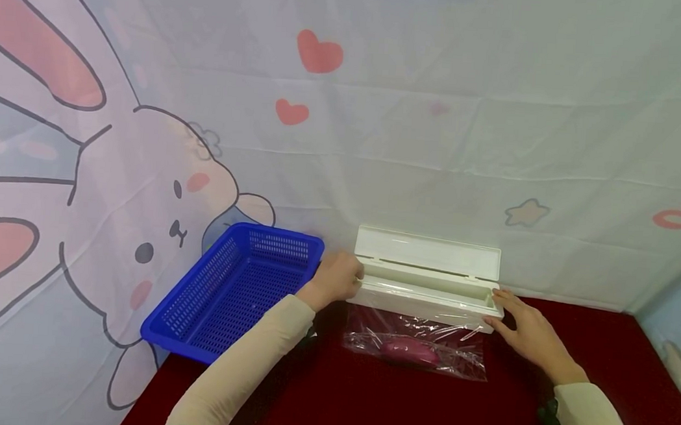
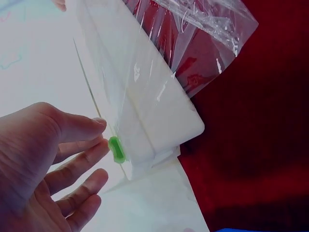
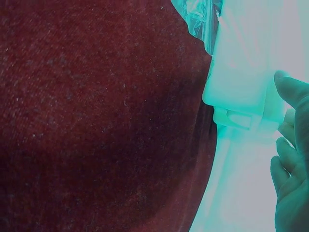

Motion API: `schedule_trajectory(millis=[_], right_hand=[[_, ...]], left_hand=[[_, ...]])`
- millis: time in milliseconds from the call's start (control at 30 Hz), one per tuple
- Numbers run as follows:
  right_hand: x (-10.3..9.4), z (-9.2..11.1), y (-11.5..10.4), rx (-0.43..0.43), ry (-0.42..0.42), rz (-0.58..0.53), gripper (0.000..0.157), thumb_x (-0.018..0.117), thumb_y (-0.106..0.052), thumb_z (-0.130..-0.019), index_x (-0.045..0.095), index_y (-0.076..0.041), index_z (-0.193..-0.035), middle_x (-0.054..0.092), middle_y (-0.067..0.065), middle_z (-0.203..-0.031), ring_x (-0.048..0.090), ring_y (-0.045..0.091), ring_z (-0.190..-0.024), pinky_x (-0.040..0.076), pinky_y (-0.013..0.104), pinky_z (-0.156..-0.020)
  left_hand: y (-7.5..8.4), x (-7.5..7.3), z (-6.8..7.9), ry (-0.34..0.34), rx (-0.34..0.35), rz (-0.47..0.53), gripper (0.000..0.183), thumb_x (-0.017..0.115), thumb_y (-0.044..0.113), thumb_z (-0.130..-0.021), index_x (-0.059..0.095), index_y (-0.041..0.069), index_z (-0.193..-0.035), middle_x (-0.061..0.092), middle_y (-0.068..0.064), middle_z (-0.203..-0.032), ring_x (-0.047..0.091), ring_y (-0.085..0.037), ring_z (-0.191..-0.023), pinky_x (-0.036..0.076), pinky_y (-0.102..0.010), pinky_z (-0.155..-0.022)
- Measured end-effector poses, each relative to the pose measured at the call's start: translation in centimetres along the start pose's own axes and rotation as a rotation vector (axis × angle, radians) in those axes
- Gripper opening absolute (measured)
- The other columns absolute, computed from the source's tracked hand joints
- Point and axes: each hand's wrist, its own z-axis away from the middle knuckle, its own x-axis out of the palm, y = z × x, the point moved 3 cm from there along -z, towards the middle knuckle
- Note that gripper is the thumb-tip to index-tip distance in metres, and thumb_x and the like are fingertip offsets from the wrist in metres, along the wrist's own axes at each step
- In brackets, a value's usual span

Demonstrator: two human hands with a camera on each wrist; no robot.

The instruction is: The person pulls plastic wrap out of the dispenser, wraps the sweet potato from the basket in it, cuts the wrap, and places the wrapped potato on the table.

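Note:
A long white cling film dispenser (image 1: 423,303) has its lid (image 1: 426,251) raised at the back. Clear cling film (image 1: 460,363) runs over its front onto the dark red cloth, and a pink oblong thing (image 1: 411,351) lies there with the film about it; whether under or on the film I cannot tell. At the dispenser's left end, my left hand (image 1: 336,278) touches a small green slider (image 2: 116,150) with its fingertips, fingers loosely bent. My right hand (image 1: 529,328) holds the right end, thumb at the front, fingers on top; its fingers are partly hidden in the right wrist view.
A blue perforated basket (image 1: 177,345) stands left of the dispenser, close to my left forearm. Behind the table hangs a pale printed curtain (image 1: 404,132). Dark red cloth (image 1: 363,409) covers the table in front of the dispenser.

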Motion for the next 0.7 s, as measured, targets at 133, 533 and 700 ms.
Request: schedule_trajectory(millis=[133, 533, 700], right_hand=[[0.0, -0.1, -0.4, -0.028, 0.034, -0.01, 0.054, 0.083, -0.02, -0.094, 0.066, 0.008, -0.137, 0.06, 0.033, -0.147, 0.062, 0.055, -0.127, 0.054, 0.068, -0.096], [-0.1, -0.5, -1.6, -0.074, 0.1, -0.015, 0.036, 0.085, -0.008, -0.089, 0.076, 0.007, -0.12, 0.07, 0.03, -0.132, 0.067, 0.051, -0.123, 0.055, 0.063, -0.093], [-0.1, -0.6, -1.9, -0.088, 0.117, -0.023, 0.03, 0.084, -0.005, -0.089, 0.078, 0.005, -0.117, 0.073, 0.027, -0.129, 0.068, 0.049, -0.122, 0.056, 0.062, -0.092]], left_hand=[[0.2, 0.2, 0.0, 0.01, 0.007, -0.003, 0.006, 0.078, 0.008, -0.082, 0.081, 0.012, -0.077, 0.076, -0.002, -0.078, 0.067, -0.021, -0.07, 0.056, -0.036, -0.063], [0.1, 0.9, 0.0, -0.002, 0.006, -0.023, 0.012, 0.081, 0.012, -0.083, 0.077, 0.014, -0.072, 0.067, 0.003, -0.066, 0.048, -0.015, -0.059, 0.042, -0.03, -0.056], [0.3, 0.9, 0.2, -0.021, 0.0, -0.004, 0.011, 0.081, 0.012, -0.086, 0.078, 0.012, -0.075, 0.069, 0.001, -0.07, 0.051, -0.015, -0.062, 0.044, -0.032, -0.057]])
